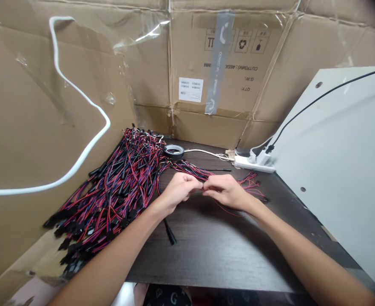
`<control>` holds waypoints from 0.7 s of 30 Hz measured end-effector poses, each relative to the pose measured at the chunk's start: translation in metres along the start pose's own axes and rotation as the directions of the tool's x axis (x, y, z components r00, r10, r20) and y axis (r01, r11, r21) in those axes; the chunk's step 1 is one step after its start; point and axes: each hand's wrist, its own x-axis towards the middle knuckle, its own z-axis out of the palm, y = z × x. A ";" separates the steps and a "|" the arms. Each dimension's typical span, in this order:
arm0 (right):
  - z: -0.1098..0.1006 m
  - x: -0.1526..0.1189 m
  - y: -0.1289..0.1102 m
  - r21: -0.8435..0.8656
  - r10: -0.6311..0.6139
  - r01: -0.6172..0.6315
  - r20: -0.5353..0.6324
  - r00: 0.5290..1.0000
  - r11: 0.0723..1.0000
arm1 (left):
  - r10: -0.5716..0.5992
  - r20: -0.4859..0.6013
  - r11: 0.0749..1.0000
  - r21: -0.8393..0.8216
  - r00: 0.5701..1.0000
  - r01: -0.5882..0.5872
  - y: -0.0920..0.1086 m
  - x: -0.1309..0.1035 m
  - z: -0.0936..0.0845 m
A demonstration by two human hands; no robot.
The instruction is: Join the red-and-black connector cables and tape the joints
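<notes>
Head view: the wire pile lay left of the tape roll, your pinched left hand in front, your pinched right hand and a thin red wire at its front right. I couldn't tell what you gripped, or which wires were done or left.

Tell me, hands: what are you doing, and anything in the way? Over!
Left hand and right hand pinched, close together; any held item unclear. Thin reddish wire by right hand. Wire pile close on left, possibly crowding.
</notes>
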 end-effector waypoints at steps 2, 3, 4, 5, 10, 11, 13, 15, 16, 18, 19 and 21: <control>-0.001 0.000 -0.003 0.006 0.016 -0.016 0.003 1.000 1.000 | 0.007 -0.021 1.000 0.021 1.000 -0.007 -0.001 0.001 0.000; -0.002 0.000 -0.005 0.012 0.043 -0.043 -0.001 0.999 0.999 | 0.021 -0.033 0.999 0.036 0.999 -0.020 -0.002 0.001 0.000; -0.002 0.000 -0.006 0.026 0.085 -0.085 -0.009 0.996 0.996 | 0.041 -0.045 0.998 0.051 0.998 -0.039 -0.002 0.001 0.000; -0.003 0.000 -0.007 0.050 0.135 -0.134 -0.020 0.991 0.990 | 0.064 -0.055 0.996 0.065 0.996 -0.060 -0.002 0.001 0.000; -0.003 0.000 -0.007 0.180 0.301 -0.291 -0.029 0.953 0.940 | 0.156 -0.070 0.982 0.116 0.985 -0.147 -0.003 0.003 0.001; -0.003 0.001 -0.007 0.191 0.316 -0.307 -0.016 0.949 0.932 | 0.178 -0.076 0.976 0.144 0.981 -0.166 -0.005 0.004 0.001; -0.003 0.001 -0.006 0.220 0.346 -0.341 0.015 0.938 0.914 | 0.241 -0.096 0.951 0.223 0.966 -0.215 -0.008 0.006 0.001; -0.002 0.001 -0.006 0.263 0.374 -0.369 0.033 0.927 0.892 | 0.317 -0.106 0.912 0.307 0.942 -0.272 -0.011 0.007 0.002; -0.002 0.001 -0.006 0.288 0.384 -0.377 0.035 0.923 0.880 | 0.352 -0.106 0.891 0.343 0.930 -0.298 -0.012 0.007 0.002; -0.001 0.001 -0.006 0.339 0.403 -0.389 0.029 0.915 0.857 | 0.406 -0.100 0.851 0.404 0.908 -0.336 -0.012 0.005 0.003; -0.001 0.001 -0.005 0.364 0.415 -0.394 0.023 0.910 0.844 | 0.427 -0.098 0.832 0.433 0.899 -0.348 -0.011 0.004 0.003; -0.001 0.001 -0.004 0.414 0.443 -0.411 0.021 0.896 0.812 | 0.468 -0.091 0.787 0.494 0.879 -0.368 -0.008 0.001 0.004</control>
